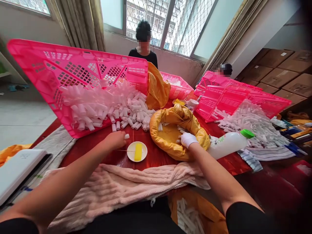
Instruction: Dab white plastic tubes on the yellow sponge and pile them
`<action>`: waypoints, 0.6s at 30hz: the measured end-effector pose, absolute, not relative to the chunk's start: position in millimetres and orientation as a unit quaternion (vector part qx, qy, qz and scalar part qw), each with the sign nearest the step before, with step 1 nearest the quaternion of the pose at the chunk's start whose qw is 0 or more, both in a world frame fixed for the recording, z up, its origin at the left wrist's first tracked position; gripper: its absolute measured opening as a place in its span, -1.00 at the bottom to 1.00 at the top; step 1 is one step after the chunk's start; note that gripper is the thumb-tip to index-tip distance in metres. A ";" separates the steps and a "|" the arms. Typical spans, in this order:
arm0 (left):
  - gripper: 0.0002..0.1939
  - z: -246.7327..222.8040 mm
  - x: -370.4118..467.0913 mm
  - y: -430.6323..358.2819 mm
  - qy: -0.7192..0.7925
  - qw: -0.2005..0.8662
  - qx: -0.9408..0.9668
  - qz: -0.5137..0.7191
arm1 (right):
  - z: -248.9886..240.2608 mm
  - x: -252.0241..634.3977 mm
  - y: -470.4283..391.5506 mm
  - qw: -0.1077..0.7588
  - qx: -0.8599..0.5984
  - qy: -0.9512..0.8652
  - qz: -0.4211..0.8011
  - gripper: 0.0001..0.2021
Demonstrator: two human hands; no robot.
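My bare left hand (117, 139) is closed on a short white tube (126, 136) above the red tabletop, just up and left of a small white dish (130, 154). On the dish lies a yellow block (138, 151), with a thin stick beside it. My right hand (188, 139), in a white glove, reaches inside the rolled rim of a yellow sack (158, 139). Its fingertips are at a white tube (178, 141), and whether they grip it is unclear. Several other tubes lie in the sack. A heap of white tubes (131, 110) spills from a tilted pink basket (80, 58).
A white bottle with a green cap (226, 143) lies right of the sack. A pink towel (117, 185) covers the near edge. More pink baskets (226, 97) and tubes (255, 130) are at right. Two people sit beyond the baskets.
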State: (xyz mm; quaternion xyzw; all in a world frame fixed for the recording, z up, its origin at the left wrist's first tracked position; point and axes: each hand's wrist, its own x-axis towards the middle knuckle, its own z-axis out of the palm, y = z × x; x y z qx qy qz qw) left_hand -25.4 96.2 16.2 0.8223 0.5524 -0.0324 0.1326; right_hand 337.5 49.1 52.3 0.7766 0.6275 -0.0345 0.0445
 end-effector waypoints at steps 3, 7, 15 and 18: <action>-0.75 20.0 -34.4 62.6 0.527 0.140 0.836 -0.059 | 47.3 325.0 57.4 0.071 0.766 0.639 -0.026 -0.87; -0.80 10.6 -41.8 34.0 0.513 0.152 0.844 -0.033 | 39.3 274.6 37.8 -0.015 0.704 0.710 -0.008 -0.76; -0.77 -23.2 -35.9 31.5 0.553 0.138 0.819 0.059 | -33.6 185.7 26.4 -0.205 0.541 0.811 -0.093 -0.68; -0.77 -26.1 -34.4 30.8 0.554 0.140 0.818 0.067 | -39.0 195.4 20.3 -0.198 0.495 0.841 -0.090 -0.63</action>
